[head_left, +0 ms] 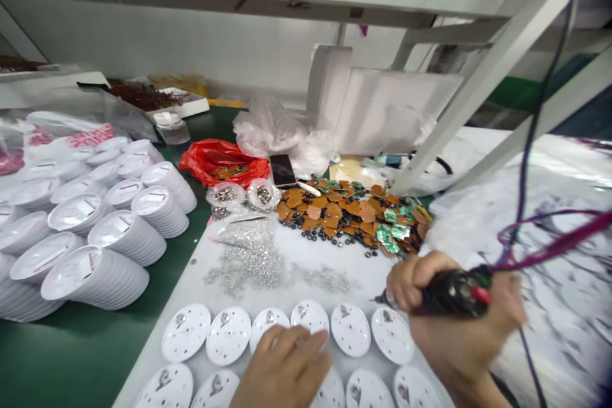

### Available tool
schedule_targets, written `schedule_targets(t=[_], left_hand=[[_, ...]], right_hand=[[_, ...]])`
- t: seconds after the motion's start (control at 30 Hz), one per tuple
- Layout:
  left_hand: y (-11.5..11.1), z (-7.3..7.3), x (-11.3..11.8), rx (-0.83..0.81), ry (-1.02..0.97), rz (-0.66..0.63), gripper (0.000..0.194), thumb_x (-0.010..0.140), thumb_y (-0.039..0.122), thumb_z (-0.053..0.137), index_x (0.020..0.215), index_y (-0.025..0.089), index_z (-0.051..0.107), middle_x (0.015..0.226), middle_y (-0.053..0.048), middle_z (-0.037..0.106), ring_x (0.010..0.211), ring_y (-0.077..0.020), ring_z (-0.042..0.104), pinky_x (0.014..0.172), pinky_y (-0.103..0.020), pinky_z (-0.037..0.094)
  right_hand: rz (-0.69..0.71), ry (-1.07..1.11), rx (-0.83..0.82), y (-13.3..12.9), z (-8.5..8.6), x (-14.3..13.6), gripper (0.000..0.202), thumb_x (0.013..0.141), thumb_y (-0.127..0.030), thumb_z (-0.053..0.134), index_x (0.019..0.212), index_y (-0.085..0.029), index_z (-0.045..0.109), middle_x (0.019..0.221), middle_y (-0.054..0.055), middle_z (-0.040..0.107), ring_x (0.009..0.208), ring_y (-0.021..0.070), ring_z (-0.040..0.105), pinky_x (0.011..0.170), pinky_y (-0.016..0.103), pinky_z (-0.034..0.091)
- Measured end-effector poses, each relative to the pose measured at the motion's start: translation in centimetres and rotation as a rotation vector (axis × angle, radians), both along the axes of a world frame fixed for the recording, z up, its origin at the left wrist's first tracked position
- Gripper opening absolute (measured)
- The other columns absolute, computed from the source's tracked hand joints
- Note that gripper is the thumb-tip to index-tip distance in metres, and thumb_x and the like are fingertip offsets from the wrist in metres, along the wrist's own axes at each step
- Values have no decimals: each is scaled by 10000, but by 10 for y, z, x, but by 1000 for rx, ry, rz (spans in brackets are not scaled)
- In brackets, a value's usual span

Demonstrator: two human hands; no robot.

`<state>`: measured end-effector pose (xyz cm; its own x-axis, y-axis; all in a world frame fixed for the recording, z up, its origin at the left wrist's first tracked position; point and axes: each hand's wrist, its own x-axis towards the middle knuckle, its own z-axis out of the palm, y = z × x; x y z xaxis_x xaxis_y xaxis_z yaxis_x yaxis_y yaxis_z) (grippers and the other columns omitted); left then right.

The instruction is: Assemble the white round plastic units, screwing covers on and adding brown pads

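My right hand [459,312] is wrapped round a black electric screwdriver [452,293] with a red button, its tip pointing left above the white board. Two rows of round white discs [228,335] with small holes and a metal piece on each lie on the white board [176,293]. My left hand [284,366] is over the middle discs with its fingers apart, partly covering some of them. Beyond the discs are small clear, shiny parts [253,255] in a loose spread. A heap of brown and green circuit pieces [354,210] with small black parts lies behind them.
Stacks of white cups [115,274] fill the left of the green table [176,261]. Behind are a red bag [220,162], a phone [283,170], and two small bags of metal parts [264,194]. Cables [559,242] run at the right, near a slanted metal frame [482,89].
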<state>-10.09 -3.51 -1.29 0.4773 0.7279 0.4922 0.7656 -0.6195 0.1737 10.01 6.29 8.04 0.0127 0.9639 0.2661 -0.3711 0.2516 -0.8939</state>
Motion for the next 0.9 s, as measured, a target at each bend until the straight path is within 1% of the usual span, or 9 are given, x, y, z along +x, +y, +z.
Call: schedule_targets(t=[0.07,0.17,0.23,0.37,0.5,0.6,0.73,0.83,0.9], left_hand=[[25,5,6,-2,-4,-83,263,952,175,532,1190,173,643,1319,-47,705,1141,-280,660,900,-450,507],[53,11,24,-115,-8,-159,286,889,218,601,1166,167,653,1323,-66,701,1205,-308,633,1019,-507,463],[64,14,36,-199,-17,-157,238,894,184,598,1118,180,677,1271,-60,725,1163,-295,649,1040,-511,448],[78,24,44,-385,-52,-100,207,914,88,550,997,189,710,1074,-54,751,991,-261,660,920,-464,490],[94,34,42,-485,-72,7,178,909,68,588,939,170,731,948,-73,718,920,-275,627,842,-459,486],[110,32,47,-523,-102,51,147,893,95,667,970,192,746,904,-55,693,888,-266,608,789,-433,477],[128,21,58,-530,-158,25,152,875,199,764,1014,259,751,906,-5,709,911,-237,613,810,-403,460],[136,17,62,-522,-178,-3,39,876,235,777,898,243,746,869,23,726,889,-207,624,822,-383,445],[137,18,61,-505,-170,-32,71,881,242,772,836,219,721,836,25,714,868,-199,619,814,-375,438]], right_hand=[[-91,13,16,19,-7,2,653,872,-772,400,598,-224,627,461,0,486,419,140,462,416,277,382],[-122,56,19,39,-20,-3,628,875,-756,413,596,-229,609,449,-15,481,396,131,458,401,263,369],[-96,61,3,48,-29,-8,617,884,-738,419,596,-227,611,448,-15,492,387,130,463,389,256,365],[-55,33,-36,53,-40,-13,595,901,-690,454,595,-212,631,441,-3,510,377,131,467,371,248,358],[-51,32,-23,45,-30,-7,621,865,-745,468,598,-212,642,454,1,522,400,134,481,390,254,377],[-34,34,1,39,-17,-4,648,865,-774,439,601,-217,640,456,-5,509,409,138,485,411,267,392],[-13,50,-5,38,-9,-5,656,878,-772,409,599,-222,632,449,-12,486,406,141,475,416,275,396],[-16,64,-22,39,-9,-5,652,879,-766,405,594,-221,623,445,-13,478,407,141,472,413,274,388],[-16,71,-30,39,-7,-4,650,876,-765,406,589,-221,617,441,-13,470,407,142,470,409,275,381]])
